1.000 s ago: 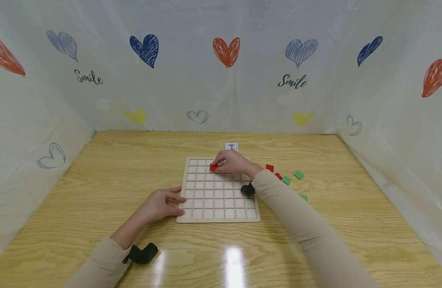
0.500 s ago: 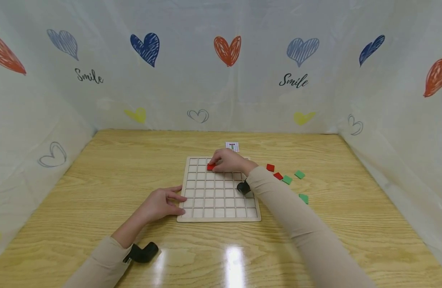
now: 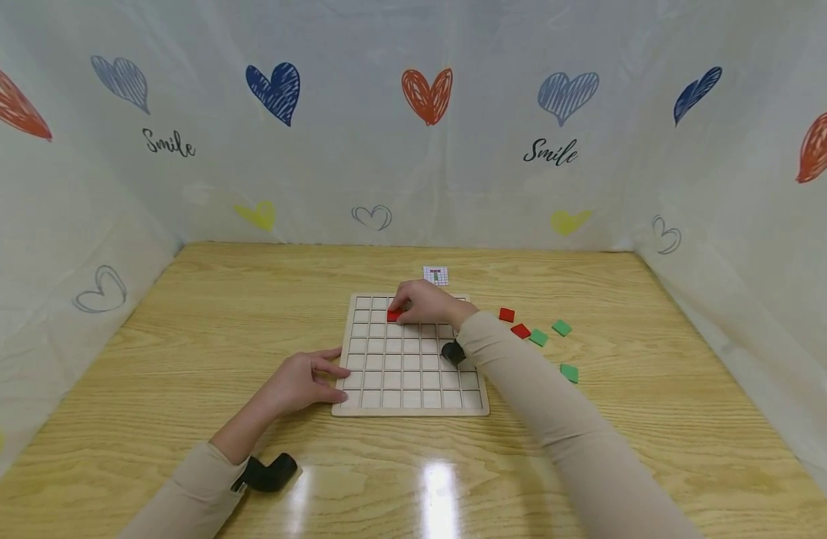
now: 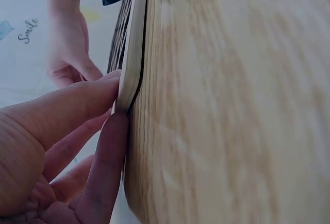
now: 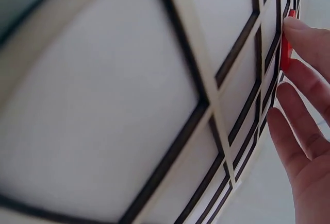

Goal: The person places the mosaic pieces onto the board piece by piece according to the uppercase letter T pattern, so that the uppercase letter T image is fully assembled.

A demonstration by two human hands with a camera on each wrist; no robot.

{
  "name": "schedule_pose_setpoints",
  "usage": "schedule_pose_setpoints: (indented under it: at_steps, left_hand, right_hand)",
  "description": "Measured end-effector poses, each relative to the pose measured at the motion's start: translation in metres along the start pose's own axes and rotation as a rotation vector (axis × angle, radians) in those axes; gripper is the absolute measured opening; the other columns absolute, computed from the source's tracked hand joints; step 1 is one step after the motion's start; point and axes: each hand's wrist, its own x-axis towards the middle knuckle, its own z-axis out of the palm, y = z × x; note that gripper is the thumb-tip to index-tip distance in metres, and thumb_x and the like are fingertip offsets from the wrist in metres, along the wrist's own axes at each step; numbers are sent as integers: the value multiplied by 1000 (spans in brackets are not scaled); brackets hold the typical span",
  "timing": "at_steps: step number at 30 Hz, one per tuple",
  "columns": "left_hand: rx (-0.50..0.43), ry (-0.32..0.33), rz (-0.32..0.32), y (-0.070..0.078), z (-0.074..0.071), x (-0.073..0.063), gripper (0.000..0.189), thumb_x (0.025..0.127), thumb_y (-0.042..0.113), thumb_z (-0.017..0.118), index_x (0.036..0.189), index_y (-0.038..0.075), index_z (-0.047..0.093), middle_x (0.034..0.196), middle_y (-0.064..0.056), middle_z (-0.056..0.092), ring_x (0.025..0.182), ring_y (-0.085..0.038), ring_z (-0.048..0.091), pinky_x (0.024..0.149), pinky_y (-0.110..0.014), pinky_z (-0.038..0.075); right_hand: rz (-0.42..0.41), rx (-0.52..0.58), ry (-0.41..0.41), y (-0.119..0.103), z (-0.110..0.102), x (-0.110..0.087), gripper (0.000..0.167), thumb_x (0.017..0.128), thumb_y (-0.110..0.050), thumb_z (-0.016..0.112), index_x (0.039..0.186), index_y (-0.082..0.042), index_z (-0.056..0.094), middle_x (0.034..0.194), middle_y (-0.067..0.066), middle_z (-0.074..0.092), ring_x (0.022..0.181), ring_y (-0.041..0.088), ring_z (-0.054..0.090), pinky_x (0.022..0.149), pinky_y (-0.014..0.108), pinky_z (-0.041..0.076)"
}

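A pale wooden grid board [image 3: 373, 412] lies on the table. My right hand [image 3: 428, 301] is over its far part and pinches a red square tile [image 3: 394, 317] between thumb and finger. The tile is at a cell in the second row from the far edge; in the right wrist view the red tile [image 5: 285, 49] shows edge-on, right at the grid lines. My left hand [image 3: 300, 383] rests at the board's near left side, fingertips on its rim. From the left wrist, the thumb and a finger [image 4: 111, 147] touch the board's edge [image 4: 135, 54].
Right of the board lie loose red tiles [image 3: 507, 315] and green tiles [image 3: 569, 373]. Beyond the far edge sits a small printed card [image 3: 436, 275] with a red and green pattern on a grid. A white curtain [image 3: 332, 165] with hearts surrounds the wooden table [image 3: 204, 337].
My right hand has shifted slightly left with the red tile, then lowered it against the grid, where it appears flatter. The left hand stays at the board's edge.
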Motion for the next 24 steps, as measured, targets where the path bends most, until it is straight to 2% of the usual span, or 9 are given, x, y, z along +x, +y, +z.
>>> schedule_pose_setpoints:
  at_steps: [5, 14, 24]
  left_hand:
    - [0, 4, -9, 0, 0, 1, 33, 72, 10, 81, 102, 0, 72, 140, -19, 40, 71, -11, 63, 64, -26, 49]
    - [-27, 2, -20, 2, 0, 0, 32, 72, 8, 80, 102, -2, 71, 141, -19, 39, 74, -13, 65, 66, -26, 49]
    - [-34, 3, -11, -1, 0, 1, 33, 71, 8, 80, 102, -2, 71, 141, -20, 39, 74, -13, 65, 66, -26, 50]
  right_hand:
    - [5, -25, -3, 0, 0, -1, 21, 83, -10, 71, 103, -5, 72, 99, 4, 62, 90, 14, 55, 80, 25, 44]
    - [25, 29, 2, -3, -6, -9, 21, 83, -6, 69, 103, -7, 72, 98, 1, 62, 98, 17, 58, 84, 25, 45]
    - [-54, -14, -2, -8, -11, -22, 22, 85, -6, 67, 106, -5, 71, 101, 4, 62, 100, 18, 57, 88, 28, 43]
